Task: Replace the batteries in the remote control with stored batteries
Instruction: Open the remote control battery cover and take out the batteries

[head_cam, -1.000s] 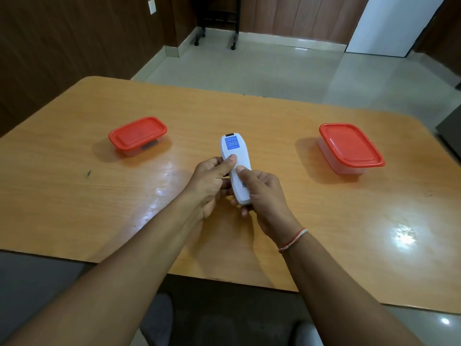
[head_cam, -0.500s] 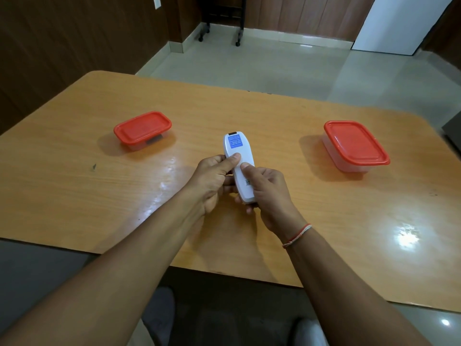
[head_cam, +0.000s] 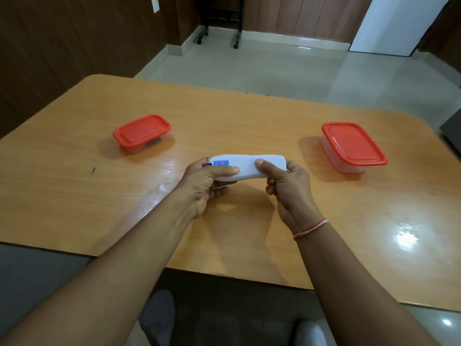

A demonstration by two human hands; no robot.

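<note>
Centre of frame, above the wooden table (head_cam: 249, 116): white remote control (head_cam: 249, 164) held horizontal, back side up, blue label (head_cam: 221, 162) near its left end. Left hand (head_cam: 207, 182) clamped on the label end, thumb lying along the top face just below the label, fingers wrapped underneath. Right hand (head_cam: 287, 182) clamped on the other end, thumb pressed flat on the back panel, fingers curled under. Battery cover looks closed; a faint seam shows mid-body. Red-and-white thread band (head_cam: 310, 229) on the right wrist. Left of frame: small clear container with red lid (head_cam: 142, 133), closed, something dark inside, can't tell what. Right of frame: larger red-lidded container (head_cam: 353, 146), closed. Both well apart from the hands.
</note>
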